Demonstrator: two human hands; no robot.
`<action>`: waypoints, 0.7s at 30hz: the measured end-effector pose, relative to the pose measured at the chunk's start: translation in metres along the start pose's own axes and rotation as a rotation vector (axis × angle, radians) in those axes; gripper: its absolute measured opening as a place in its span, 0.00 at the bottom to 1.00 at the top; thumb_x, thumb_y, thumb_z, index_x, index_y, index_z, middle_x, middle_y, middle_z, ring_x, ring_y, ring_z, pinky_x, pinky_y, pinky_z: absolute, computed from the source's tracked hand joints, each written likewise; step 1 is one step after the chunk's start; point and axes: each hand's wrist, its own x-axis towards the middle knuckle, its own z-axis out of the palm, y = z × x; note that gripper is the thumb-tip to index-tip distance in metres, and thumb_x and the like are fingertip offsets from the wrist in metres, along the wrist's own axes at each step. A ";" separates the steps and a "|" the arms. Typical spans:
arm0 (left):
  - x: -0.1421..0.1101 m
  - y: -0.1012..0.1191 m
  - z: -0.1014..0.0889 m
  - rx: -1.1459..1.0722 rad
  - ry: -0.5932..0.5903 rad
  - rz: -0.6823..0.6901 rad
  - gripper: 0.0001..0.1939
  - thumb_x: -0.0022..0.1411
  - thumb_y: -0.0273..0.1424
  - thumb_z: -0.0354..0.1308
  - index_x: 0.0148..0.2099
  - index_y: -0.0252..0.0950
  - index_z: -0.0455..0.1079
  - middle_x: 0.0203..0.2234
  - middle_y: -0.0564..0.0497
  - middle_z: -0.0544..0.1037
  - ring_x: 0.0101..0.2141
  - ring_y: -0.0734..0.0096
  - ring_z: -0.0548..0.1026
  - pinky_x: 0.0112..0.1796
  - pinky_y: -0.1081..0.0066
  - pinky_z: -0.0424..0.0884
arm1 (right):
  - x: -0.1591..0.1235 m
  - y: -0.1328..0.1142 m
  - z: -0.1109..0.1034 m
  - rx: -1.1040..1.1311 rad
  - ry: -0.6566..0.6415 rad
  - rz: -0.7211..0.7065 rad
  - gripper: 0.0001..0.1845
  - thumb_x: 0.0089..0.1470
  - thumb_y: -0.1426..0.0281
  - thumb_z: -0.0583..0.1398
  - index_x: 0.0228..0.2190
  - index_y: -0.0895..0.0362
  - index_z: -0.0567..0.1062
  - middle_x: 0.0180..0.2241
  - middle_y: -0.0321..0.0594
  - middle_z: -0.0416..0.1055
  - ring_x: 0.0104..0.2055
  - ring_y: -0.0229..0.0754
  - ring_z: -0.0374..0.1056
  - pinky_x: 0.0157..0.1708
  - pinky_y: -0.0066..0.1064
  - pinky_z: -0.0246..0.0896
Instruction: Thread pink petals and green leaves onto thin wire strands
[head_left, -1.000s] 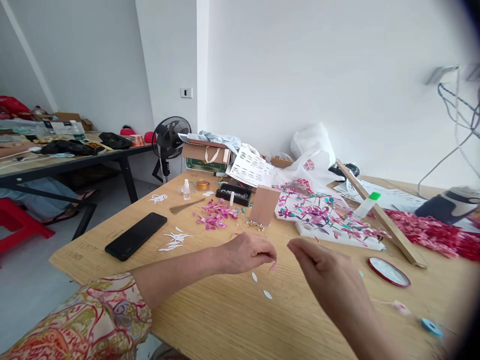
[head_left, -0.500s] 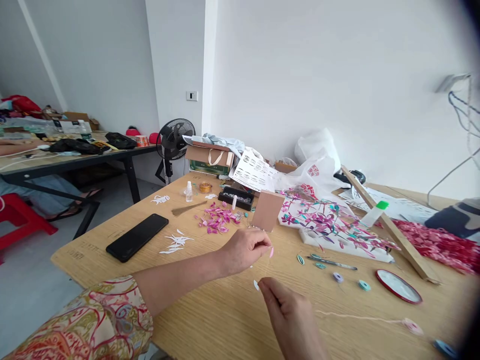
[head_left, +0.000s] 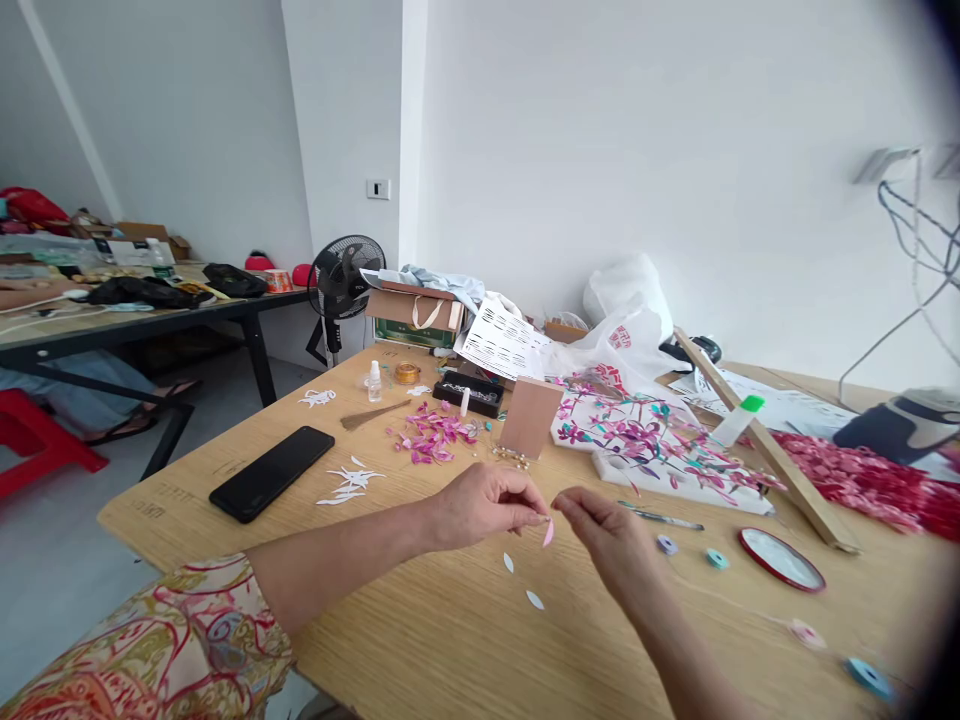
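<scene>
My left hand (head_left: 495,505) is closed in a pinch on a small pink petal (head_left: 548,533), which hangs down from its fingertips. Just to the right, my right hand (head_left: 604,525) has its thumb and forefinger pressed together; whatever they grip is too fine to make out. The fingertips of both hands are close together above the wooden table (head_left: 420,630). Below them lie a white leaf-shaped piece (head_left: 508,563) and another white piece (head_left: 535,600). A spool of pale pink thread (head_left: 806,634) sits to the right, its faint thread trailing toward my right arm.
Left of my hands are a black phone (head_left: 271,473), white slivers (head_left: 351,482) and a pile of pink petals (head_left: 431,435). Behind stand a cardboard piece (head_left: 531,420) and pink flower sprays (head_left: 645,430) on white foam. Rightward lie a wooden bar (head_left: 772,450) and a red-rimmed dish (head_left: 781,559).
My right hand has moved up and away from me, coming beside the left fingertips and uncovering a white piece on the table. My left hand keeps the pink petal. The view has shifted slightly.
</scene>
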 end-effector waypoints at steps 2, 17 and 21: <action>0.002 -0.003 0.000 -0.104 0.081 -0.059 0.04 0.51 0.27 0.54 0.28 0.30 0.68 0.21 0.53 0.69 0.22 0.81 0.65 0.25 0.79 0.63 | -0.008 0.003 0.019 0.067 -0.052 0.013 0.17 0.51 0.60 0.49 0.20 0.57 0.69 0.15 0.31 0.58 0.20 0.35 0.56 0.19 0.23 0.49; 0.004 -0.012 0.001 0.637 -0.123 0.329 0.08 0.57 0.25 0.50 0.30 0.32 0.69 0.27 0.50 0.71 0.31 0.75 0.68 0.34 0.77 0.62 | -0.030 -0.048 -0.024 -0.291 0.122 -0.195 0.15 0.51 0.65 0.48 0.20 0.54 0.69 0.15 0.34 0.64 0.17 0.36 0.57 0.19 0.25 0.45; 0.000 -0.004 -0.002 0.350 -0.097 0.262 0.05 0.56 0.24 0.52 0.30 0.32 0.69 0.24 0.52 0.70 0.29 0.77 0.67 0.33 0.77 0.62 | 0.001 -0.023 -0.028 -0.041 0.064 0.003 0.15 0.49 0.60 0.51 0.21 0.55 0.70 0.15 0.32 0.57 0.19 0.35 0.52 0.19 0.25 0.45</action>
